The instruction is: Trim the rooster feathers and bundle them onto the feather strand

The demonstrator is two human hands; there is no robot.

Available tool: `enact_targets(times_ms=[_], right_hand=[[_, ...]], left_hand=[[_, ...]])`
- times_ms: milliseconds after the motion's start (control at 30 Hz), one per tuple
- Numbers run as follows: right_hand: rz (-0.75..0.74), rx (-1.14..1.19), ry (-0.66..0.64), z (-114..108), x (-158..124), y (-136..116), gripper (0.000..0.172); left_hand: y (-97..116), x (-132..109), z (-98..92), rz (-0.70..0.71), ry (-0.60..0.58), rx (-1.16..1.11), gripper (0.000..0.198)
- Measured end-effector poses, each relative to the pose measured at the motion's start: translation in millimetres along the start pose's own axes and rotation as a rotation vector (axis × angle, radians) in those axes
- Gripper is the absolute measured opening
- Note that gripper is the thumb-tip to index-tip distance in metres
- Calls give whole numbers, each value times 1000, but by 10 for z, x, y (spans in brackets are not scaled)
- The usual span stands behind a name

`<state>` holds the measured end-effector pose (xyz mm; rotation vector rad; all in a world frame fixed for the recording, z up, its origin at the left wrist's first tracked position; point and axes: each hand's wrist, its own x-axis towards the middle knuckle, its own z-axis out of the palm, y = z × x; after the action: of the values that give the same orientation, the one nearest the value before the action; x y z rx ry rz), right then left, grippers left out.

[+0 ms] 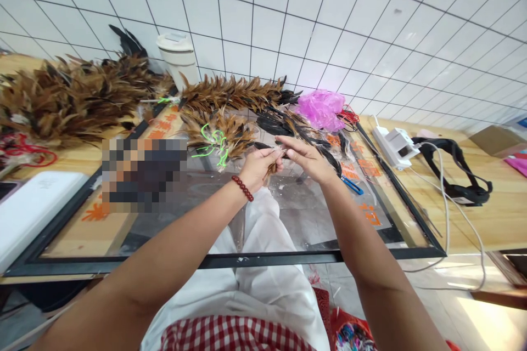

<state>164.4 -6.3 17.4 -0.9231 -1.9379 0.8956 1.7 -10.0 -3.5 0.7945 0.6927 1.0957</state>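
My left hand (258,169), with a red bead bracelet on the wrist, pinches a small tuft of brown feathers (272,169) over the glass. Close beside its fingertips is my right hand (307,158), its fingers stretched out; whether it touches the tuft I cannot tell. Just behind lie dark feathers (276,122). A brown feather bundle (224,130) with bright green ties (214,145) sits to the left of the hands. Farther back stretches a long brown feather strip (234,92) with a black end.
A black-framed glass panel (284,259) spans the wooden table. A large feather heap (69,101) and a white cup (178,57) stand back left. A pink plastic bag (321,108) and blue clip-like tool (352,185) lie right, beyond them a power strip (391,145) and black headset (457,175).
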Motion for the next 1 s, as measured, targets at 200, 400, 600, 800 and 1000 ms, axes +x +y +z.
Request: enact_targets(times_ms=[200,400,600,800,1000], right_hand=[[1,83,-52,-27,2,27,37],[-63,111,-12,-25,9,68,22],[70,253,23,-49,-10,101,15],[188,243,171,25,22,149,27],[99,139,145,56,20,68,44]], left_hand=[[-16,-31,33,-49,-79,-5,24],[24,-44,45,-124,-89,-39,20],[85,-51,7,-284,-177,12,15],[49,-28,5,-143,-105,111,17],[69,-14,9,-142,-21,46,17]])
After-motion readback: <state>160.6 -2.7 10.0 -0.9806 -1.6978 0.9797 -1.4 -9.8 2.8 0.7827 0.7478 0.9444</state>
